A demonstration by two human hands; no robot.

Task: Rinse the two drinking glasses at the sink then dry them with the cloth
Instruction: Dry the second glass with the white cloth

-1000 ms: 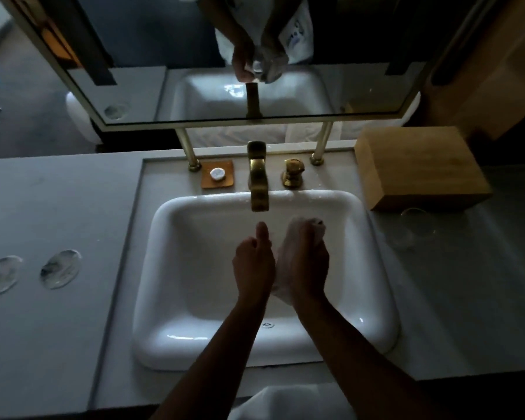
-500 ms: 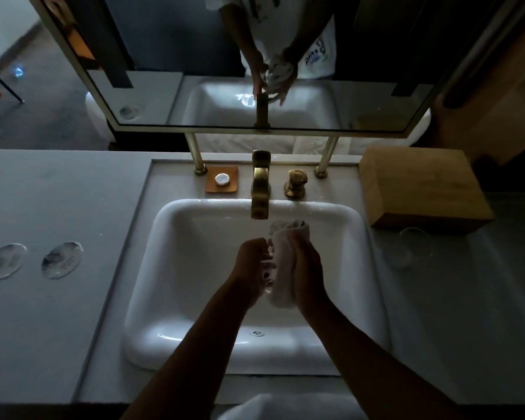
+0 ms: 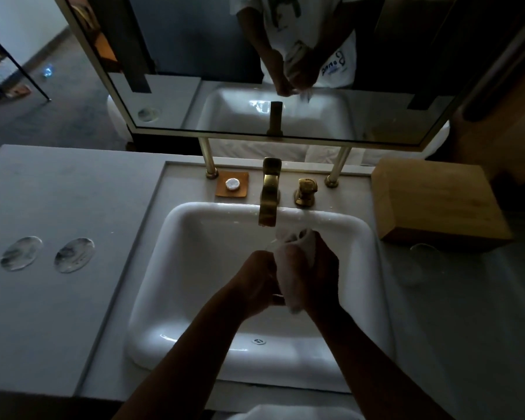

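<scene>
Over the white sink (image 3: 176, 237), both my hands work on one drinking glass wrapped in a white cloth (image 3: 288, 268). My left hand (image 3: 255, 280) grips the glass from the left; the glass is nearly hidden, only a faint rim edge (image 3: 270, 244) showing. My right hand (image 3: 319, 268) holds the cloth around and into the glass's mouth just below the brass tap (image 3: 269, 192). A second clear glass (image 3: 419, 262) stands on the counter to the right, in front of the wooden box. No water runs from the tap.
A wooden box (image 3: 437, 201) sits right of the sink. Behind the basin are a brass handle (image 3: 305, 190) and a soap dish (image 3: 232, 184). Two round glass coasters (image 3: 47, 253) lie on the left counter. A mirror (image 3: 255, 71) hangs above. White towel (image 3: 285, 413) at the front edge.
The cloth-wrapped glass has shifted slightly up toward the tap, and my right hand has turned around it. My view has tilted back, showing more mirror.
</scene>
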